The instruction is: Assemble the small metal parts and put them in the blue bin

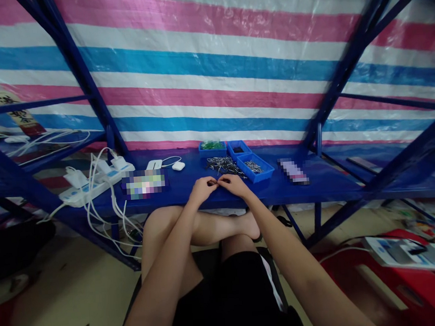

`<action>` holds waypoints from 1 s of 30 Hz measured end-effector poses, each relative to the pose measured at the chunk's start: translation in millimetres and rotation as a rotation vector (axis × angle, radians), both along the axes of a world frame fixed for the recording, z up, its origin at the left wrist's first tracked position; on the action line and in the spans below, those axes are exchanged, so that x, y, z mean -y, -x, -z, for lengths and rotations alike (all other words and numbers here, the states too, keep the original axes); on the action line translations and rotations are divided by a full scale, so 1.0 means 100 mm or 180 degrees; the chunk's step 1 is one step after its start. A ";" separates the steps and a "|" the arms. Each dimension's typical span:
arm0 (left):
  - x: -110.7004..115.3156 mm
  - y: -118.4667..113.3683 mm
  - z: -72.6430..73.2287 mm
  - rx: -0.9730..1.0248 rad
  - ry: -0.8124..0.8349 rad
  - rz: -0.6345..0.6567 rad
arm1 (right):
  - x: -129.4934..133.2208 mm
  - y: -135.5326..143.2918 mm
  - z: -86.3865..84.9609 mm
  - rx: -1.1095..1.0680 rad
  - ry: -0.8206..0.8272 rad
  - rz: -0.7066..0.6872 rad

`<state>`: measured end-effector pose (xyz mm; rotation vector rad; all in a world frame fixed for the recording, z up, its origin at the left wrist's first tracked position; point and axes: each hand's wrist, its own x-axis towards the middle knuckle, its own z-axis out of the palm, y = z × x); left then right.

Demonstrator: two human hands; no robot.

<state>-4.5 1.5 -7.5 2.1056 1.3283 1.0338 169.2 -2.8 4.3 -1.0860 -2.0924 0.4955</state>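
My left hand (203, 189) and my right hand (234, 184) meet fingertip to fingertip above the front edge of the blue bench. Both are closed in a pinch, and whatever sits between the fingers is too small to make out. Just beyond them lies a loose pile of thin dark and silvery pieces (223, 164). A blue bin (266, 175) to the right of the pile holds small metallic pieces. Behind it stands a second blue bin (244, 144) with dark contents. At the back left, a third blue bin (212, 153) contains green pieces.
On the bench (188, 177), a blurred phone (293, 171) lies right, a blurred item (145, 183) left, near a white earphone case (178, 166). A white power strip (96, 184) with trailing cables stands far left. Blue frame posts (330, 100) rise either side; striped sheeting (213, 59) hangs behind.
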 end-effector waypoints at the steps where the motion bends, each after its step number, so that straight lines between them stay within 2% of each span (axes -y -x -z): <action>1: 0.00 0.00 0.00 -0.0014 -0.0015 0.0001 | 0.00 0.00 0.00 -0.0004 -0.0009 -0.0008; 8: 0.04 -0.01 -0.05 -0.0247 -0.0111 0.0047 | 0.00 -0.01 0.00 -0.0116 -0.0018 0.0004; 14: 0.08 -0.01 -0.06 -0.0726 -0.0527 0.0010 | 0.01 0.01 -0.01 -0.0292 0.0117 -0.0059; 18: 0.08 -0.02 -0.06 -0.0831 -0.0487 0.0099 | 0.03 0.02 -0.03 -0.0225 0.0083 -0.0069; 25: 0.05 0.00 -0.07 -0.0414 -0.0345 0.0163 | -0.01 -0.01 -0.01 -0.0403 0.0111 -0.0005; 30: 0.02 0.02 -0.07 0.0130 -0.0286 -0.0120 | -0.03 -0.02 0.03 -0.0510 0.0053 0.0097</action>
